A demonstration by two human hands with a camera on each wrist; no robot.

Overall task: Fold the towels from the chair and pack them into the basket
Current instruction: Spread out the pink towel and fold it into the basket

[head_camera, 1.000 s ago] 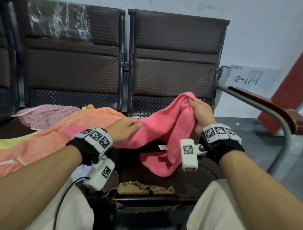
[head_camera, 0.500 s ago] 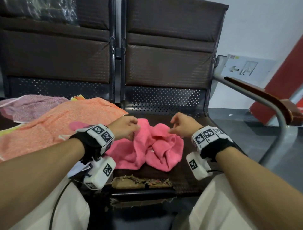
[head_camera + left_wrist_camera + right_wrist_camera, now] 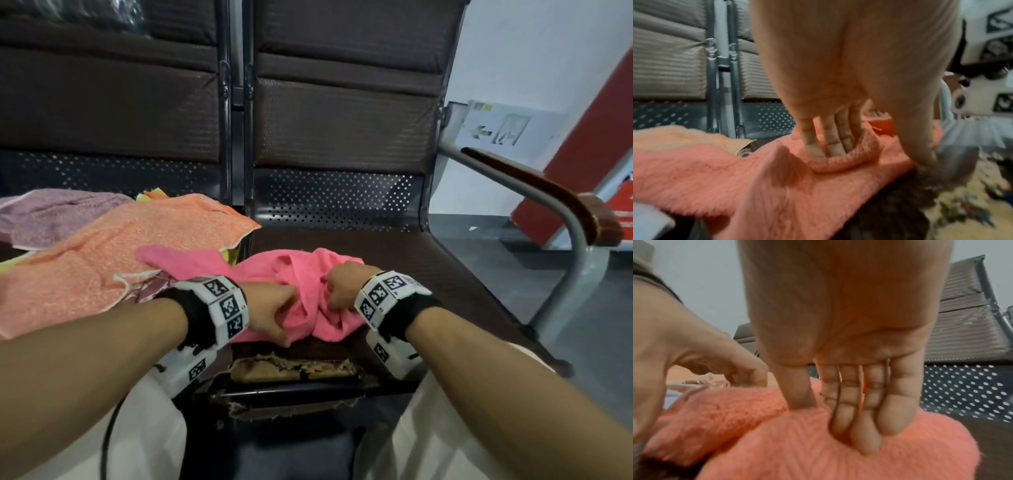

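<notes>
A pink towel (image 3: pixel 301 274) lies bunched on the brown chair seat (image 3: pixel 428 274), one corner trailing left over the orange towel (image 3: pixel 120 253). My left hand (image 3: pixel 284 322) grips the towel's near left part; in the left wrist view its fingers (image 3: pixel 826 141) dig under a rolled fold of the pink towel (image 3: pixel 756 178). My right hand (image 3: pixel 337 294) pinches the bunch from the right; its fingers (image 3: pixel 859 410) and thumb sink into the pink towel (image 3: pixel 818 451). The two hands are close together. No basket is in view.
An orange towel and a purple towel (image 3: pixel 51 212) lie on the neighbouring seat to the left. The seat's front edge (image 3: pixel 291 368) is torn, with foam showing. A metal armrest with a wooden top (image 3: pixel 548 195) stands on the right, floor beyond it.
A second ago my right hand held the pink towel up. It has since dropped onto the seat, and both hands have come down and taken hold of the bunch near the front edge.
</notes>
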